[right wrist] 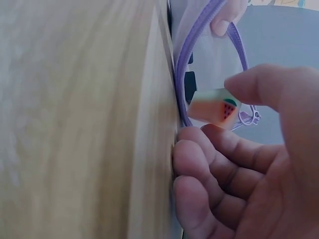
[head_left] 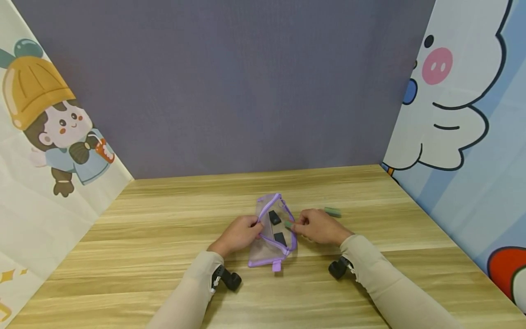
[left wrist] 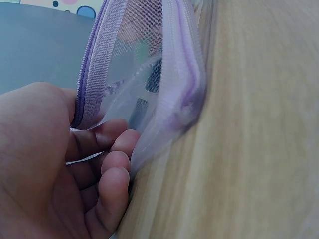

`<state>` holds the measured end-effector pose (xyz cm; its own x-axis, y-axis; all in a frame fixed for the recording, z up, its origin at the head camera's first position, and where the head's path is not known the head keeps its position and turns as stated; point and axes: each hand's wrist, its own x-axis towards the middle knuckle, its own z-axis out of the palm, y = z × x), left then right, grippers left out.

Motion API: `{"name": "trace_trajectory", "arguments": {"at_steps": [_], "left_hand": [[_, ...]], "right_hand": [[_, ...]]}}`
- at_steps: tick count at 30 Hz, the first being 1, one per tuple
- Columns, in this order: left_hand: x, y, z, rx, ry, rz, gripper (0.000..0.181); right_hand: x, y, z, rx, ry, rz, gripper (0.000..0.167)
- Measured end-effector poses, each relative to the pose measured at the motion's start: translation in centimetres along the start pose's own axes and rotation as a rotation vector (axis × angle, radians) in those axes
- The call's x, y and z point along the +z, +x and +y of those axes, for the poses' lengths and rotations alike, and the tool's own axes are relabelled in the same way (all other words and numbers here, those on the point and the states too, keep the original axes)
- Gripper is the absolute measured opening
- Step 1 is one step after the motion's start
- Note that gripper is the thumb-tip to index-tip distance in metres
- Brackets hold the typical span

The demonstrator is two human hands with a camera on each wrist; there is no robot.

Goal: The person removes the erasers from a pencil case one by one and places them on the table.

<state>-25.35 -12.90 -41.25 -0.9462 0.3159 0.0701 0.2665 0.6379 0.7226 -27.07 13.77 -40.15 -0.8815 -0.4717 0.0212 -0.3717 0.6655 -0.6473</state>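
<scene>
A purple-trimmed mesh zipper pouch (head_left: 263, 253) lies on the table with its mouth spread wide. My left hand (head_left: 240, 235) pinches one zippered edge (left wrist: 84, 74) between thumb and fingers. Inside the pouch are two dark blocks (head_left: 274, 217), visible through the mesh in the left wrist view. At the opposite edge, my right hand (head_left: 318, 226) holds a small green-and-orange eraser (right wrist: 212, 107) with a watermelon-slice print. The thumb and index finger pinch it at the pouch opening. Just beyond the right hand, a green block (head_left: 333, 212) lies on the table.
The wood-grain table (head_left: 164, 205) meets a grey panel (head_left: 255, 91) at the back. Cartoon-printed walls stand at left and right. A black wrist camera (head_left: 232, 281) sits on the left wrist, another (head_left: 338, 268) on the right, both close above the tabletop.
</scene>
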Motion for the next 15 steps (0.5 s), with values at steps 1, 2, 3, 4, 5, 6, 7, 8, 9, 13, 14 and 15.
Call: {"name": "trace_trajectory", "arguments": {"at_steps": [1, 2, 3, 4, 5, 6, 7, 8, 9, 13, 14, 15], "left_hand": [[0.0, -0.01, 0.0, -0.001, 0.0, 0.0, 0.029], [0.0, -0.01, 0.01, -0.001, 0.0, 0.0, 0.029], [0.0, -0.02, 0.01, -0.001, 0.001, 0.001, 0.029], [0.0, -0.02, 0.01, -0.001, 0.002, 0.001, 0.029], [0.0, -0.03, 0.01, -0.001, 0.003, 0.002, 0.029], [0.01, -0.02, 0.01, -0.001, 0.004, 0.002, 0.029], [0.01, -0.01, 0.0, 0.0, 0.006, 0.003, 0.029], [0.02, 0.0, -0.01, 0.0, 0.007, 0.004, 0.029], [0.03, 0.02, -0.02, 0.0, 0.007, 0.004, 0.03], [0.03, 0.05, -0.04, 0.0, 0.006, 0.004, 0.03], [0.02, 0.05, -0.03, 0.0, 0.006, 0.004, 0.029], [0.02, 0.05, -0.02, 0.0, 0.006, 0.004, 0.029]], "right_hand": [[-0.01, 0.0, -0.03, 0.0, 0.002, 0.002, 0.025], [-0.01, 0.0, -0.05, 0.0, 0.002, 0.005, 0.025], [-0.01, 0.01, -0.05, 0.0, 0.002, 0.007, 0.025], [-0.01, 0.02, -0.05, 0.0, 0.0, 0.011, 0.025], [-0.01, 0.04, -0.05, -0.001, 0.0, 0.014, 0.025], [0.0, 0.06, -0.04, -0.001, -0.001, 0.018, 0.025], [0.0, 0.07, -0.04, -0.002, -0.001, 0.021, 0.025], [0.02, 0.08, -0.03, -0.003, -0.003, 0.024, 0.025], [0.03, 0.09, -0.02, -0.004, -0.004, 0.027, 0.025], [0.05, 0.12, 0.0, -0.011, -0.01, 0.034, 0.025], [0.05, 0.12, 0.01, -0.012, -0.012, 0.035, 0.025], [0.05, 0.12, 0.0, -0.013, -0.013, 0.035, 0.025]]}}
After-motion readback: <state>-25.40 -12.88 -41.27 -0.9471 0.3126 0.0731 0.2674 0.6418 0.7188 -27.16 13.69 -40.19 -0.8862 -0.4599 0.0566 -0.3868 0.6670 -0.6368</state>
